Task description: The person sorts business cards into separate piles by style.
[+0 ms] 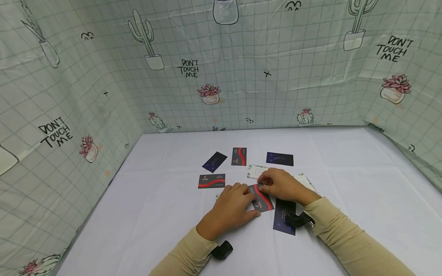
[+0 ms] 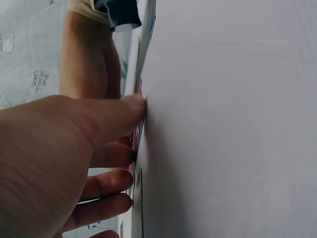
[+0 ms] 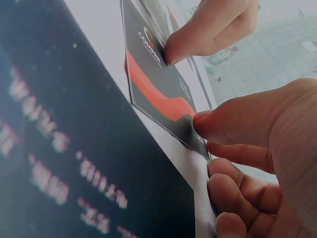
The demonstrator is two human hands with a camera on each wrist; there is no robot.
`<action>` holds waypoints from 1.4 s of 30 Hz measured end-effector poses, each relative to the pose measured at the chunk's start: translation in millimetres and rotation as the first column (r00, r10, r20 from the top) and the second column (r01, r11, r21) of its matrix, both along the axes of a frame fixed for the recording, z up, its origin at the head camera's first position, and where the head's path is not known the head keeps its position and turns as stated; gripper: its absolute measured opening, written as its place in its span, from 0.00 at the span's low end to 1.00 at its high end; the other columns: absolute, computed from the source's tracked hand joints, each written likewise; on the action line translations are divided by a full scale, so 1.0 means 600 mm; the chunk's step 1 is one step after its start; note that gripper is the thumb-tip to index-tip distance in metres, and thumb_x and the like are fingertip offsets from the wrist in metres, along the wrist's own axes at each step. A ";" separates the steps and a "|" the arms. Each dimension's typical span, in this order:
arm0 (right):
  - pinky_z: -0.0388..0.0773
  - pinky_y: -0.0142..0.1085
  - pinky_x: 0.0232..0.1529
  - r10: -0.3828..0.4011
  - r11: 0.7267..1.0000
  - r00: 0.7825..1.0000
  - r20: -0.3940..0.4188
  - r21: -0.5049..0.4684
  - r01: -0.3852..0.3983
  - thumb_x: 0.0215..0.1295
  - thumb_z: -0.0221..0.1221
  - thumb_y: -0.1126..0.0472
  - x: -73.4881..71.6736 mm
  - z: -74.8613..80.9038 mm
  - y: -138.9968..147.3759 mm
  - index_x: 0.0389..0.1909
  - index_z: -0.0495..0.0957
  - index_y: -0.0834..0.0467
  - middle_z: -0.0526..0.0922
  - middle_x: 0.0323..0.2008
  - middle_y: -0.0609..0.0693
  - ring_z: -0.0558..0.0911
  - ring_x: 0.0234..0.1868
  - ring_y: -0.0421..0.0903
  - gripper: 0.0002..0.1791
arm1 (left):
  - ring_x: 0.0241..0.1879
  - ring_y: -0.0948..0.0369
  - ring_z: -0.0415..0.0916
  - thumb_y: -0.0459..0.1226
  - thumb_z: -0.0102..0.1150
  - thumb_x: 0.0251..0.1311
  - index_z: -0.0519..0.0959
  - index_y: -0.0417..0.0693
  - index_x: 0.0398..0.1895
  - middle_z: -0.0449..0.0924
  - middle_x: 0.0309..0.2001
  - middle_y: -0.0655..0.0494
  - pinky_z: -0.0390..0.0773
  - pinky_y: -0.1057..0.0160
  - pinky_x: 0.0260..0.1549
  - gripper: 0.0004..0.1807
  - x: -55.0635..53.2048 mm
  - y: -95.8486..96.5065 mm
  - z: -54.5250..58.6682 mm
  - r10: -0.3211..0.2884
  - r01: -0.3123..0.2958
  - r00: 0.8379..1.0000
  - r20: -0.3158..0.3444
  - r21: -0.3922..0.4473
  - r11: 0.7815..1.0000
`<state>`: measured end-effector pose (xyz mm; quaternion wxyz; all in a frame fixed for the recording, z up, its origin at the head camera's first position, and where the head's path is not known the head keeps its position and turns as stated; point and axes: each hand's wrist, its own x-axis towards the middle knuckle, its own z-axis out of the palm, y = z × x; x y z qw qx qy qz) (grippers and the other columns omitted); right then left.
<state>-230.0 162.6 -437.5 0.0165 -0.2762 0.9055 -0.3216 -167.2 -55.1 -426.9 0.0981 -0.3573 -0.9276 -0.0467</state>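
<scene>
A dark grey business card with a red wave lies between the two hands on the white table. My right hand pinches its far end; in the right wrist view the thumb is on the printed face and the fingers are at the edge. My left hand is at the card's left side, a fingertip touching the face, its thumb reaching past the near edge. In the left wrist view the left fingers are loosely extended. A dark blue card lies beneath the right wrist.
Beyond the hands lie two more red-wave cards, one upright and one sideways, and dark blue cards at left and right. White leaf-patterned cards are partly covered by the hands. A printed cloth hangs behind the table.
</scene>
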 end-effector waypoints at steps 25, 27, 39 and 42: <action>0.74 0.37 0.33 -0.058 0.997 0.996 0.066 -0.049 0.061 0.63 0.66 0.60 0.005 0.005 -0.004 0.32 0.82 0.53 0.79 0.27 0.41 0.76 0.29 0.40 0.03 | 0.42 0.63 0.71 0.58 0.67 0.59 0.86 0.57 0.47 0.75 0.39 0.62 0.71 0.60 0.46 0.21 0.003 0.001 -0.003 0.015 -0.015 0.999 -0.049 0.006 1.000; 0.74 0.37 0.32 -0.055 0.995 0.996 0.077 -0.074 0.060 0.63 0.66 0.61 0.005 0.007 -0.002 0.33 0.82 0.55 0.79 0.27 0.42 0.77 0.29 0.41 0.03 | 0.42 0.62 0.71 0.58 0.67 0.59 0.86 0.57 0.48 0.75 0.39 0.62 0.72 0.60 0.45 0.21 0.003 0.001 -0.004 0.016 -0.016 0.999 -0.051 0.007 1.000; 0.74 0.36 0.34 -0.013 0.994 0.990 0.140 -0.106 0.028 0.66 0.63 0.64 0.002 0.024 0.014 0.40 0.86 0.57 0.84 0.32 0.43 0.78 0.32 0.41 0.05 | 0.46 0.59 0.73 0.58 0.68 0.58 0.79 0.50 0.60 0.79 0.45 0.58 0.73 0.59 0.48 0.32 0.005 -0.001 -0.006 0.035 -0.034 0.999 -0.026 0.040 0.999; 0.73 0.36 0.33 -0.009 0.992 0.986 0.164 -0.120 0.029 0.66 0.63 0.64 0.001 0.025 0.015 0.39 0.86 0.56 0.83 0.31 0.43 0.78 0.31 0.43 0.05 | 0.46 0.60 0.73 0.57 0.69 0.57 0.77 0.50 0.61 0.79 0.45 0.58 0.73 0.59 0.47 0.33 0.004 0.000 -0.006 0.028 -0.027 0.999 -0.016 0.057 0.998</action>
